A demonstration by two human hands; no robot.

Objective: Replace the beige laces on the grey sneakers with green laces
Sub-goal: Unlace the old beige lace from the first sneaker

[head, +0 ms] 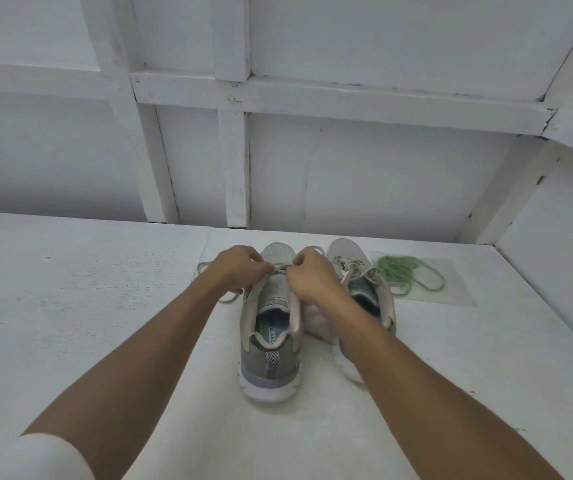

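Two grey sneakers stand side by side on a white surface, heels toward me. Over the left sneaker (pixel 271 341) my left hand (pixel 240 268) and my right hand (pixel 309 275) meet near the toe end of the lacing, each pinching the beige lace (pixel 205 266). That lace is mostly pulled out and trails off to the shoe's left. The right sneaker (pixel 354 268) keeps its beige lace tied; my right forearm covers its heel. A loose coil of green laces (pixel 406 271) lies to the right of it.
The green laces rest on a clear plastic sheet (pixel 451 292). A white wall with wooden battens (pixel 236 168) rises just behind the shoes, and another wall closes the right side. The white surface (pixel 88 289) stretches wide to the left.
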